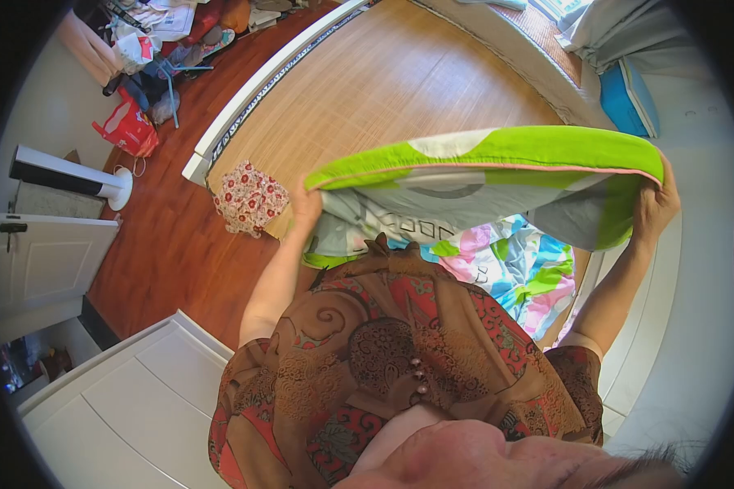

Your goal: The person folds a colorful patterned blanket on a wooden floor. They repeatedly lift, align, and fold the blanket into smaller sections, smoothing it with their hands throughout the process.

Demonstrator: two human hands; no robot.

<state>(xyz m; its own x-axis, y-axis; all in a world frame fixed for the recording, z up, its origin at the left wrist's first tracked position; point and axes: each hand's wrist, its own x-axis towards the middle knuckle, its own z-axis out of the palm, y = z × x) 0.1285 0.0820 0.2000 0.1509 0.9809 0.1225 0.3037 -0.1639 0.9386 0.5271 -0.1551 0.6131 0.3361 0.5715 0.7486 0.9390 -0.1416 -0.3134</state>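
My left hand grips the left end of a patterned quilt or bed cover. With my right hand I hold its right end, so the cloth spans between both hands. A bright green border with pink piping runs along its far edge, and a grey and white printed side faces me. Below the held cloth lies a bunched multicoloured bedding piece in pink, blue, green and white. Whether the two are one piece cannot be seen. Beyond the cloth stretches a bed with a woven mat.
A floral cloth lies on the mat's near left corner. On the wooden floor to the left are a white tower fan and a red bag. A blue folder-like object leans at the right wall. A white panelled surface stands near left.
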